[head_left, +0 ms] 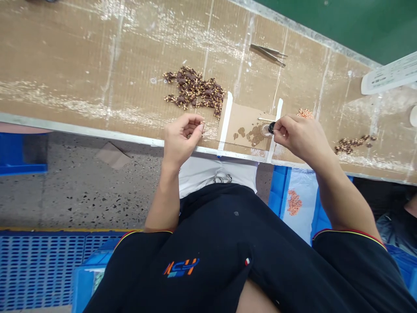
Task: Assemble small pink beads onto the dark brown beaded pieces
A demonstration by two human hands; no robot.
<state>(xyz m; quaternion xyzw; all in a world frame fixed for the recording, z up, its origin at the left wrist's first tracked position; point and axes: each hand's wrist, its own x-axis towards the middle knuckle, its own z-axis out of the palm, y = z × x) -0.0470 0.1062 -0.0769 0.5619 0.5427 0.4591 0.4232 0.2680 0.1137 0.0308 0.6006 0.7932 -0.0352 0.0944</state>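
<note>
Lying on the bench [137,56], the brown heap [195,89] sits just beyond the left hand [184,137], its grip curled with thumb and forefinger tips close; whether they pinch anything, I cannot tell. Next comes the stained card [246,114] between tape strips [226,121], with a clear jar [265,130] on it and a swab [265,119] just beyond. Tweezers [265,53] lie farther back. The right hand's [298,135] grip pinches a black cap [271,128] at the jar. Past it: copper bits [305,113], a smaller heap [350,145], a white bottle [387,74]

2 hands [183,138] [298,135], 1 tweezers [266,53], 2 tape strips [226,121] [279,108]
</note>
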